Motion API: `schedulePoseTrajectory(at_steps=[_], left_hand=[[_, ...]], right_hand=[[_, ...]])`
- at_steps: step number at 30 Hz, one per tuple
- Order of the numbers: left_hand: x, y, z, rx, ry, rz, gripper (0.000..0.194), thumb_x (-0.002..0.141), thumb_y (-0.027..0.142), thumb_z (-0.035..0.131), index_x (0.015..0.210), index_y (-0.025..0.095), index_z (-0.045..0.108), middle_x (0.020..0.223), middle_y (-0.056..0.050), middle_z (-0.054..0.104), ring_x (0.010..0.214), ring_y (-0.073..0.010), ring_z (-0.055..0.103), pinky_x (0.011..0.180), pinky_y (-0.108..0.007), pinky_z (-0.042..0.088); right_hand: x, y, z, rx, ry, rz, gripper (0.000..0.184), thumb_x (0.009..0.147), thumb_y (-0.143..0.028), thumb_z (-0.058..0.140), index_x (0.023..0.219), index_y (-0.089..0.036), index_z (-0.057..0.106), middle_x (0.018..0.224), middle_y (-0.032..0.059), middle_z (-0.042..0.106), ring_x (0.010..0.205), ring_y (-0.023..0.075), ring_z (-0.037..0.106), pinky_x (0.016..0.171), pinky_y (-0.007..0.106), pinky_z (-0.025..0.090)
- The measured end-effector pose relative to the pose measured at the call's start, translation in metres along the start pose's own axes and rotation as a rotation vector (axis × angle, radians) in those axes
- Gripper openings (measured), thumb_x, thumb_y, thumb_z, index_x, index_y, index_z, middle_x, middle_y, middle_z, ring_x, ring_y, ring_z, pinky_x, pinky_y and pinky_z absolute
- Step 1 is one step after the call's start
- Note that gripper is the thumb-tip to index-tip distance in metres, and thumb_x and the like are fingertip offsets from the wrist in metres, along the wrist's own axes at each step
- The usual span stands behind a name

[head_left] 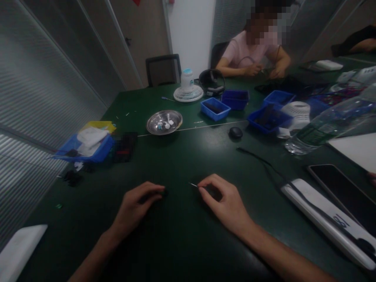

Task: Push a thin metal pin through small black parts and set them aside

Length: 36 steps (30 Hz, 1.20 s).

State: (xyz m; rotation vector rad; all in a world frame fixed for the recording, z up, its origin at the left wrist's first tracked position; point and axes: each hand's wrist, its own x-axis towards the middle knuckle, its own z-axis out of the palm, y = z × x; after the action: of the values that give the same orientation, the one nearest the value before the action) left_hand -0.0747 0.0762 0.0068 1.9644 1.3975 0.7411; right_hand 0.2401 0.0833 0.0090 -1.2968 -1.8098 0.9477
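Over the dark green table [179,235], my right hand [225,197] pinches a thin, pale, needle-like piece [192,184] between thumb and forefinger. Its free end points left, toward my other hand. My left hand [138,201] is closed in a pinch, and a small dark thing [165,192] shows at its fingertips, too dim to name. A gap separates the two hands, and the needle-like piece does not touch the left fingers.
Beyond my hands stands a metal bowl [151,126] with small white bits. A blue bin [102,152] is at left. Several blue trays [216,114], a computer mouse [235,133], a plastic bottle [320,127], a phone [343,192] and a white bar [320,215] lie right. A person [235,58] sits opposite.
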Motion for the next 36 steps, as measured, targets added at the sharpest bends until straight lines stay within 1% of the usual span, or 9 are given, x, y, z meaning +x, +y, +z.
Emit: schedulePoseTrajectory(at_steps=[2, 3, 6, 9, 12, 16, 18, 22, 36], left_hand=[[0.02, 0.023, 0.029, -0.135, -0.168, 0.06, 0.033, 0.095, 0.023, 0.069, 0.128, 0.026, 0.071, 0.107, -0.004, 0.076, 0.092, -0.0175, 0.071, 0.083, -0.03, 0.058], [0.029, 0.03, 0.04, -0.177, -0.208, 0.061, 0.04, 0.095, 0.02, 0.069, 0.134, 0.027, 0.068, 0.108, -0.004, 0.076, 0.093, -0.0168, 0.07, 0.084, -0.03, 0.057], [0.043, 0.036, 0.056, -0.265, -0.201, 0.005, 0.052, 0.093, 0.019, 0.072, 0.143, 0.028, 0.061, 0.113, -0.004, 0.075, 0.098, -0.0172, 0.069, 0.091, -0.034, 0.055], [0.041, 0.03, 0.055, -0.256, -0.147, -0.041, 0.056, 0.093, 0.021, 0.074, 0.145, 0.029, 0.058, 0.114, -0.003, 0.074, 0.095, -0.0165, 0.067, 0.089, -0.033, 0.054], [0.037, 0.026, 0.049, -0.166, -0.087, -0.038, 0.052, 0.092, 0.021, 0.076, 0.141, 0.031, 0.062, 0.114, -0.002, 0.074, 0.088, -0.0156, 0.064, 0.082, -0.031, 0.052], [0.037, 0.029, 0.047, -0.144, -0.088, 0.013, 0.025, 0.095, 0.023, 0.073, 0.119, 0.028, 0.076, 0.115, -0.004, 0.073, 0.102, -0.019, 0.066, 0.084, -0.031, 0.052], [0.039, 0.03, 0.047, -0.168, -0.099, 0.041, 0.019, 0.096, 0.022, 0.071, 0.113, 0.027, 0.079, 0.114, -0.005, 0.073, 0.106, -0.0197, 0.066, 0.089, -0.033, 0.052], [0.04, 0.027, 0.049, -0.209, -0.114, 0.094, 0.021, 0.096, 0.019, 0.071, 0.113, 0.028, 0.08, 0.112, -0.004, 0.074, 0.106, -0.0191, 0.068, 0.095, -0.035, 0.052], [0.038, 0.027, 0.053, -0.19, -0.186, 0.171, 0.023, 0.098, 0.02, 0.068, 0.118, 0.027, 0.077, 0.111, -0.004, 0.075, 0.106, -0.0198, 0.066, 0.092, -0.035, 0.052]], right_hand=[[0.0, -0.001, 0.001, -0.01, 0.009, -0.009, 0.011, 0.1, -0.029, 0.061, 0.102, -0.025, 0.071, 0.1, 0.0014, 0.071, 0.088, 0.019, 0.066, 0.075, 0.032, 0.048], [0.0, -0.001, 0.002, -0.012, 0.014, -0.008, 0.01, 0.099, -0.028, 0.062, 0.101, -0.025, 0.071, 0.098, 0.0012, 0.07, 0.087, 0.0186, 0.066, 0.074, 0.031, 0.047], [0.001, -0.002, 0.001, -0.019, 0.012, -0.01, 0.01, 0.099, -0.026, 0.062, 0.097, -0.024, 0.071, 0.092, 0.0001, 0.069, 0.082, 0.0173, 0.064, 0.071, 0.03, 0.046], [0.0, -0.001, 0.001, -0.049, -0.008, -0.023, 0.008, 0.097, -0.024, 0.062, 0.093, -0.023, 0.069, 0.088, -0.0004, 0.066, 0.079, 0.0167, 0.063, 0.071, 0.03, 0.045], [0.0, -0.001, 0.002, -0.066, -0.041, -0.053, 0.006, 0.095, -0.02, 0.062, 0.091, -0.022, 0.067, 0.088, -0.0002, 0.065, 0.077, 0.0161, 0.062, 0.071, 0.03, 0.045], [0.0, 0.0, 0.003, -0.089, -0.048, -0.069, 0.006, 0.094, -0.018, 0.062, 0.09, -0.021, 0.066, 0.09, 0.0003, 0.065, 0.078, 0.0157, 0.062, 0.071, 0.03, 0.045], [0.0, 0.0, 0.004, -0.11, -0.057, -0.07, 0.006, 0.094, -0.019, 0.062, 0.09, -0.021, 0.066, 0.09, 0.0007, 0.065, 0.078, 0.0157, 0.063, 0.071, 0.03, 0.045], [0.0, -0.002, 0.005, -0.154, -0.084, -0.084, 0.006, 0.094, -0.019, 0.062, 0.091, -0.021, 0.067, 0.092, 0.0013, 0.065, 0.077, 0.0157, 0.063, 0.07, 0.03, 0.045], [-0.005, -0.001, 0.009, -0.19, -0.126, -0.166, 0.008, 0.095, -0.018, 0.061, 0.098, -0.022, 0.067, 0.095, 0.0022, 0.065, 0.074, 0.015, 0.062, 0.066, 0.028, 0.045]])
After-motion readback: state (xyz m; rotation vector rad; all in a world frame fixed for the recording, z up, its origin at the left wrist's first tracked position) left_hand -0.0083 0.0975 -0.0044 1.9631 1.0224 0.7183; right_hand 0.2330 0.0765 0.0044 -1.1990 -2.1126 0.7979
